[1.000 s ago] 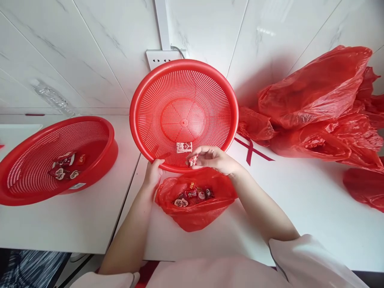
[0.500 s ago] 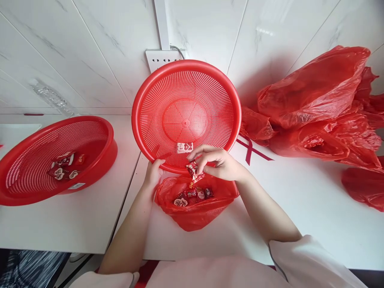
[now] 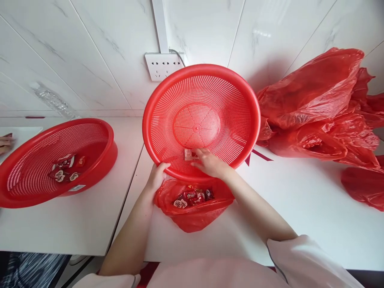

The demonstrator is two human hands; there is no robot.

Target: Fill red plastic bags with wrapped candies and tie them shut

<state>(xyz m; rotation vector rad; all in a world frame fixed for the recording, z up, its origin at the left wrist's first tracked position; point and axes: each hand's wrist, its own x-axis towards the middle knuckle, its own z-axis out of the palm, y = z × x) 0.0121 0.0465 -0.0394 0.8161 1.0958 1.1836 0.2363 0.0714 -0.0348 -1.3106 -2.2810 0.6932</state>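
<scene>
A red mesh plastic basket (image 3: 196, 94) leans with its open side toward me. My left hand (image 3: 156, 176) is closed on its lower left rim, thumb over the edge; the bag's edge lies against this hand. My right hand (image 3: 210, 163) reaches inside with fingers apart over a small pink-and-white packet (image 3: 188, 154), partly covering it. Whether the fingertips touch the packet I cannot tell. Below the rim a red plastic bag (image 3: 192, 222) lies with its mouth spread, holding several wrapped candies (image 3: 191, 196) in red and dark wrappers.
Left stands another tilted red basket (image 3: 111, 156) with several wrapped candies inside. Another person's hand (image 3: 5, 143) shows at the far left edge. Crumpled red plastic bags (image 3: 315, 104) are heaped at the right, near a dark red ribbon (image 3: 261, 155). A socket strip (image 3: 163, 66) sits behind.
My right hand has let go of a red-wrapped candy over the bag and moved up into the basket. The basket has shifted right. Another person's hand has appeared at the far left.
</scene>
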